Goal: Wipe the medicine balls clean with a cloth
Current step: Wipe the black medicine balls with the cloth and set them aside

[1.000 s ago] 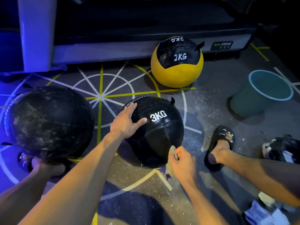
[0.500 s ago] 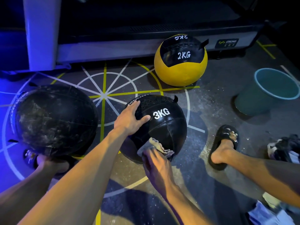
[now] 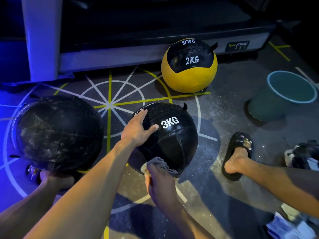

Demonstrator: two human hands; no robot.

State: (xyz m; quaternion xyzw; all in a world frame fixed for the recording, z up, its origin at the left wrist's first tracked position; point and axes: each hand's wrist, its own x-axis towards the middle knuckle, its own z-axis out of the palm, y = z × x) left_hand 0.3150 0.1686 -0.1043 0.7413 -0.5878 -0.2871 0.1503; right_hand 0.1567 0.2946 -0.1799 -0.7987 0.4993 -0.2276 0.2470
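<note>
Flanking 3KG ball [image 3: 174,140]: dusty ball [image 3: 57,133], bucket [image 3: 283,94]

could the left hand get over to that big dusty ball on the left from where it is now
Probably yes: the left hand rests open on the 3KG ball, and the dusty ball sits right beside it, nothing between.

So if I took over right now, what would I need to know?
Left hand rests flat on top of the 3KG ball, steadying it.
Right hand presses the grey cloth against that ball's lower front.
Done: the 3KG ball looks mostly clean.
Left: finish its underside, then the big dusty black ball on the left, then the yellow 2KG ball behind.
</note>
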